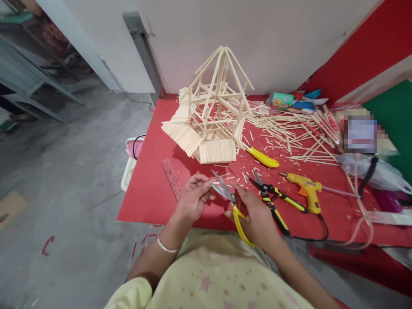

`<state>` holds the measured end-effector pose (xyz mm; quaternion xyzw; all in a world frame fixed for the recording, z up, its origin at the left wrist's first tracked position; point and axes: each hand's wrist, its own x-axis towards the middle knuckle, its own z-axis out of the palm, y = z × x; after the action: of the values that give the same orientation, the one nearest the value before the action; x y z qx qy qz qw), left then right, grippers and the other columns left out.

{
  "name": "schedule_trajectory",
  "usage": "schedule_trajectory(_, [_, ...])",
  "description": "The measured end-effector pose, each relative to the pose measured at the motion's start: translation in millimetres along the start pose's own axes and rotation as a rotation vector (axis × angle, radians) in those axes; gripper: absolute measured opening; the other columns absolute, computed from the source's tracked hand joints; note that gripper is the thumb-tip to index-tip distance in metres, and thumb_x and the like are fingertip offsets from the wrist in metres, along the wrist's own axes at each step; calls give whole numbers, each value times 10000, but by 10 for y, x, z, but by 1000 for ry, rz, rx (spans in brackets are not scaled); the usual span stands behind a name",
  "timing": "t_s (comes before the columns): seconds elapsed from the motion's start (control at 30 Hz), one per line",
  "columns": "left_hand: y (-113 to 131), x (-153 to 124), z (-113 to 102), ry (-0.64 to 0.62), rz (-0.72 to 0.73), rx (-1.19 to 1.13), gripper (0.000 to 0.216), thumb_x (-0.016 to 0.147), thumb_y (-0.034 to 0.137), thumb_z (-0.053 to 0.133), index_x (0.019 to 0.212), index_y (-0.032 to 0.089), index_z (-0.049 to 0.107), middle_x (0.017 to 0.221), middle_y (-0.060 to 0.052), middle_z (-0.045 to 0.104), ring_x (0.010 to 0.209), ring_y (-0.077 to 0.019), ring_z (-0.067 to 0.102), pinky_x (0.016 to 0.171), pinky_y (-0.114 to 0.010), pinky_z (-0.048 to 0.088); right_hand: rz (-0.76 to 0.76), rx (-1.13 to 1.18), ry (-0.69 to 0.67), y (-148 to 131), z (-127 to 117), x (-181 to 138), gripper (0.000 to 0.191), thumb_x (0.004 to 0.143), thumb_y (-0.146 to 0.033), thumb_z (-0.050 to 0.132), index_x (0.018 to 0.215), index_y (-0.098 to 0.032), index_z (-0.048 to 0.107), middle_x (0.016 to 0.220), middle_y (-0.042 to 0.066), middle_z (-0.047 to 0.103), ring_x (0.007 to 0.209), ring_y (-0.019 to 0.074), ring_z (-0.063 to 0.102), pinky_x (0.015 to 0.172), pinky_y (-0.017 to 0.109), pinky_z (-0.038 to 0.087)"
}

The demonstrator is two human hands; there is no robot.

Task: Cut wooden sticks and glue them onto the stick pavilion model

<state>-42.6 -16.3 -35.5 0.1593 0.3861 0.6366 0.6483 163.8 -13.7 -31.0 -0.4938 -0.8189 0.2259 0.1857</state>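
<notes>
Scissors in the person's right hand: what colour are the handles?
Yellow handles on the scissors, clearest in the head view.

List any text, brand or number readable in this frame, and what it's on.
Nothing can be read.
Ruler: numbers too small.
Packet at back: print blurred.
Patch at right: pixelated.
Snips in right hand: no marking seen.

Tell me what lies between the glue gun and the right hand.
In the head view, black-and-yellow snips lie on the red table between glue gun and right hand holding yellow snips.
</notes>
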Motion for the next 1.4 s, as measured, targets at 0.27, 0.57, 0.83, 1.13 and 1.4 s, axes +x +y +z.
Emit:
schedule_trajectory(0.27, [25, -35, 38, 12, -33, -40, 371, 641, 265, 930, 848, 165, 638, 783, 1, 727, 654, -111, 701, 565, -181, 599, -11, 36, 10, -5, 1, -4, 644, 870, -350, 649, 1471, -211, 463, 1214, 127, 690, 993, 258, 698, 880, 363, 561])
schedule_trajectory(0.57, [-47, -47, 41, 2, -15, -8, 324, 664, 240, 914, 837, 158, 652, 780, -5, 736, 603, -102, 688, 548, -184, 606, 17, 149, -36, 27, 13, -56, 644, 853, -368, 695, 1444, -207, 498, 1110, 96, 723, 888, 230, 701, 811, 335, 560])
schedule_trajectory(0.83, [-148, -93, 83, 61, -76, -61, 336, 630, 211, 926, 801, 160, 643, 734, 18, 713, 648, -121, 712, 510, -168, 583, 1, 212, 12, 112, 109, -135, 535, 898, -374, 652, 1402, -227, 547, 1111, 93, 735, 923, 225, 716, 838, 310, 554])
schedule_trajectory(1.13, [-300, -142, 67, 104, -191, -77, 350, 639, 203, 920, 820, 149, 625, 725, -12, 732, 706, -167, 747, 497, -165, 566, 14, 160, 25, 239, 129, -277, 513, 915, -407, 643, 1371, -181, 573, 1048, 91, 752, 837, 208, 722, 763, 280, 538])
schedule_trajectory(1.4, [-330, -167, 70, 156, -230, -130, 329, 649, 159, 903, 823, 143, 624, 797, -55, 770, 724, -180, 763, 490, -154, 552, 95, 117, 0, 271, 127, -350, 451, 930, -452, 613, 1297, -190, 635, 903, 78, 779, 687, 188, 708, 681, 253, 524])
